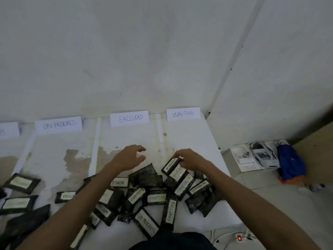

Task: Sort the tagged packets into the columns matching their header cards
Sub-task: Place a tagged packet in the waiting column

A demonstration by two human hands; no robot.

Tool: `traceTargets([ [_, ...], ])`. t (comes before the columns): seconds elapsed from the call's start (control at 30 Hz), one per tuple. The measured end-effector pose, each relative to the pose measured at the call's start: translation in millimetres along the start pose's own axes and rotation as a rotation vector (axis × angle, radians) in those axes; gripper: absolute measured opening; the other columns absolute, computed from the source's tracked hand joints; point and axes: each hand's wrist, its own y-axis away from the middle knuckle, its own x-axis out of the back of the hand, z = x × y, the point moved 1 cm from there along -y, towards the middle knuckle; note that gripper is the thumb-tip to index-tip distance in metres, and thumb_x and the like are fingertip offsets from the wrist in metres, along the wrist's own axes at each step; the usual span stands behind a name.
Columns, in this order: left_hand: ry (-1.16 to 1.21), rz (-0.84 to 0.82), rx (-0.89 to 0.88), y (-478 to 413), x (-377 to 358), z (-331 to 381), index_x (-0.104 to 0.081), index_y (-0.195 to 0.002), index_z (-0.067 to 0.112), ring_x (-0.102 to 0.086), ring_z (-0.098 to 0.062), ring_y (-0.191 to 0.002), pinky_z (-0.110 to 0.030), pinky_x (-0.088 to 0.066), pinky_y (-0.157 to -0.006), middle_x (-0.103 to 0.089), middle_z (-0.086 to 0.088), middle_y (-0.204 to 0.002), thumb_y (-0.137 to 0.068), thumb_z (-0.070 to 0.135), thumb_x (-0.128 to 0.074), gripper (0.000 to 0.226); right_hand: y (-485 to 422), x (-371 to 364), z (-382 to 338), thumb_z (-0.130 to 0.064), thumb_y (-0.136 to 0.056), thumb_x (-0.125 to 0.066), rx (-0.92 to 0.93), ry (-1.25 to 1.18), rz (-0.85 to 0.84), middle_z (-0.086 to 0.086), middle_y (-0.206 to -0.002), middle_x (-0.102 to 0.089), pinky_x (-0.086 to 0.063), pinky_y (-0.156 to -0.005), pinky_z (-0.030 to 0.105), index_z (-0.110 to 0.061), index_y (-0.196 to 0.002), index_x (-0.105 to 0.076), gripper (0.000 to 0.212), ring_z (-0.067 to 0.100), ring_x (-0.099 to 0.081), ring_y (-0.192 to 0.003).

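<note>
Left header card (59,124): ON PROGRESS, handwritten
Middle header card (129,118): EXCLUDED
Right header card (183,114): WAITING
Edge card (9,129): cut off at the far left, unreadable
Pinched packet (171,164): ON PROGRESS, on the tag of the one in the right hand (191,160)
Faint packet (177,175): WAITING, just legible
Slanted packet (185,184): ON PROGRESS
Rightmost packet (199,186): ON PROGRESS
Forearm packet (119,182): FINISH
Centre packet (137,194): EXCLUDED
Sideways packet (170,211): EXCLUDED, running along its length
Nearest packet (146,222): ON PROGRESS
Half-hidden packet (65,196): EXCLU, the rest covered by an arm
Remaining tags: too blurred to read
</note>
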Motion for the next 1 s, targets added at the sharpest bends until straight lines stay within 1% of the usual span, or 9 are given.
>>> traceTargets([
  [0.13, 0.0, -0.067, 0.084, -3, -43, -7, -0.051, -0.126, 0.019, -0.05, -0.018, -0.116, -0.034, -0.042, -0.099, -0.053, -0.002, -0.129, -0.091, 0.029, -0.053, 0.037, 0, -29, 25, 0.001, -0.08, -0.056, 0.065, 0.3, -0.136, 0.006, -0.136, -0.05, -0.045, -0.094, 0.041, -0.021, -0.13, -0.051, 0.055, 0.026, -0.048, -0.12],
  [0.2, 0.014, -0.078, 0.134, -1, -64, -12, -0.05, -0.127, 0.019, -0.049, -0.02, -0.117, -0.035, -0.042, -0.098, -0.053, -0.003, -0.126, -0.09, 0.028, -0.053, 0.039, -1, -41, 38, 0.004, -0.08, -0.052, 0.122, 0.378, -0.133, 0.006, -0.142, -0.045, -0.042, -0.098, 0.042, -0.021, -0.134, -0.047, 0.06, 0.028, -0.041, -0.127],
  [0.27, 0.009, -0.061, 0.148, 1, -79, -14, -0.05, -0.128, 0.018, -0.049, -0.024, -0.115, -0.036, -0.044, -0.095, -0.054, -0.005, -0.121, -0.088, 0.028, -0.053, 0.041, -1, -47, 46, 0.004, -0.083, -0.049, 0.164, 0.453, -0.106, 0.008, -0.142, -0.043, -0.039, -0.099, 0.042, -0.018, -0.136, -0.045, 0.057, 0.029, -0.037, -0.129],
  [0.37, 0.029, -0.034, 0.167, 3, -99, -15, -0.051, -0.128, 0.017, -0.049, -0.023, -0.113, -0.035, -0.044, -0.093, -0.053, -0.007, -0.123, -0.088, 0.026, -0.055, 0.041, -3, -54, 51, 0.001, -0.087, -0.049, 0.185, 0.518, -0.059, 0.013, -0.136, -0.043, -0.038, -0.094, 0.044, -0.016, -0.135, -0.045, 0.051, 0.033, -0.039, -0.122],
  [0.47, 0.017, -0.026, 0.161, -5, -105, -13, -0.05, -0.128, 0.017, -0.048, -0.023, -0.114, -0.034, -0.044, -0.093, -0.052, -0.006, -0.126, -0.088, 0.024, -0.054, 0.041, -13, -55, 52, -0.004, -0.083, -0.054, 0.178, 0.574, -0.091, 0.016, -0.134, -0.04, -0.036, -0.095, 0.045, -0.013, -0.129, -0.048, 0.047, 0.035, -0.039, -0.117],
  [0.57, 0.024, 0.006, 0.139, -24, -103, -11, -0.05, -0.128, 0.02, -0.048, -0.023, -0.116, -0.037, -0.046, -0.094, -0.051, -0.003, -0.127, -0.088, 0.024, -0.054, 0.04, -24, -48, 54, -0.006, -0.079, -0.06, 0.21, 0.625, -0.138, 0.013, -0.132, -0.041, -0.036, -0.095, 0.044, -0.013, -0.124, -0.046, 0.048, 0.032, -0.04, -0.116],
  [0.8, 0.007, 0.116, 0.066, -97, -81, 14, -0.049, -0.13, 0.019, -0.046, -0.02, -0.12, -0.031, -0.039, -0.096, -0.049, 0.0, -0.132, -0.091, 0.023, -0.051, 0.039, -51, 10, 83, -0.015, -0.068, -0.069, 0.199, 0.574, -0.084, 0.005, -0.121, -0.049, -0.037, -0.085, 0.036, -0.016, -0.118, -0.047, 0.054, 0.025, -0.046, -0.107],
  [0.93, 0.02, 0.094, 0.052, -149, -76, 25, -0.048, -0.131, 0.017, -0.045, -0.023, -0.12, -0.035, -0.041, -0.098, -0.048, -0.004, -0.134, -0.091, 0.021, -0.051, 0.04, -73, 48, 122, -0.02, -0.07, -0.071, 0.084, 0.456, -0.005, 0.005, -0.125, -0.048, -0.037, -0.085, 0.036, -0.018, -0.129, -0.047, 0.064, 0.027, -0.045, -0.111],
  [1.0, 0.013, 0.082, 0.043, -176, -78, 28, -0.048, -0.131, 0.016, -0.045, -0.025, -0.121, -0.037, -0.041, -0.098, -0.048, -0.006, -0.133, -0.09, 0.02, -0.052, 0.041, -86, 62, 143, -0.019, -0.07, -0.073, 0.027, 0.413, 0.052, 0.009, -0.122, -0.049, -0.036, -0.082, 0.035, -0.015, -0.128, -0.051, 0.062, 0.03, -0.047, -0.108],
])
